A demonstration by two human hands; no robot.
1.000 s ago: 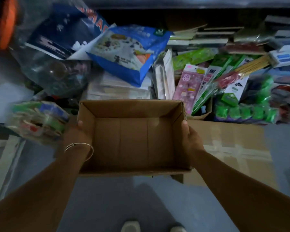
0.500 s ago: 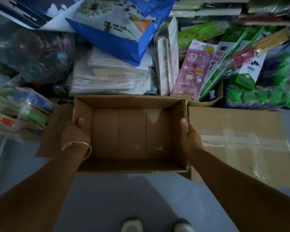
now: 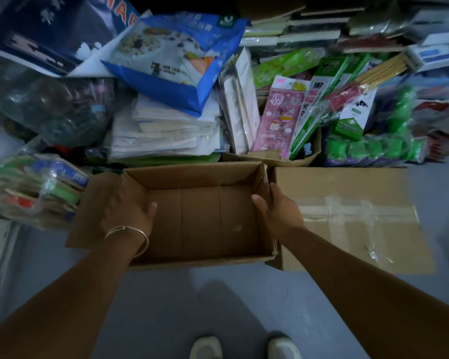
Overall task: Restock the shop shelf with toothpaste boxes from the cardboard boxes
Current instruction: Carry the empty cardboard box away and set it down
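An open cardboard box (image 3: pixel 202 216) sits in the middle of the scene, its inside bare brown card, with both forearms reaching down and away from the camera to its two short sides. The left hand (image 3: pixel 126 216) grips the left wall, thumb hooked over the rim into the box and the remaining fingers hidden on the outside, where a flap (image 3: pixel 94 211) splays out to the left; thin bangles (image 3: pixel 130 233) circle that wrist. The right hand (image 3: pixel 278 216) clamps the right wall the same way, thumb inside against the card, palm and fingers on the outer face. The two hands are well apart, one on each side of the box. Touching the box on its right lies a flat closed carton (image 3: pixel 347 216) crossed with clear tape. No toothpaste boxes can be made out with certainty. On the far side is a heap of goods: a blue and white bag (image 3: pixel 171 60) on a stack of pale flat packets (image 3: pixel 166 133), a pink packet (image 3: pixel 280 117) standing in a small open carton, green packages (image 3: pixel 373 149) to the far right, and plastic-wrapped bundles (image 3: pixel 31 187) at the left. Near the bottom edge the toes of two light shoes (image 3: pixel 244 348) stand on the grey floor (image 3: pixel 218 301).
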